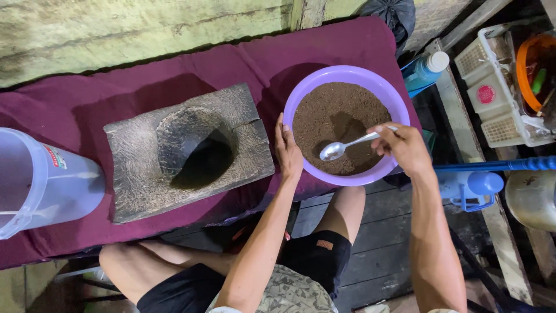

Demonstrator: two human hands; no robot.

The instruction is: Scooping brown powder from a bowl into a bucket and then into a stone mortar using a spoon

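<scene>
The right hand (405, 148) pinches a shiny metal spoon (347, 146) over coarse brown powder (339, 116) in a round purple plastic bowl (301, 95). The left hand (288, 152), fingers pressed together, lies flat against the bowl's rim; a rough carved wooden mortar block (188, 152) sits just left of it.

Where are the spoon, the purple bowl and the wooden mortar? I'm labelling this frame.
spoon (335, 151): head view, on its metal scoop, over the brown powder.
purple bowl (347, 73): head view, on the far rim.
wooden mortar (136, 148): head view, on the flat top left of the hollow.

A maroon cloth (87, 104) covers a low bench against a weathered greenish plank wall (116, 29), above dark floorboards (376, 243).
</scene>
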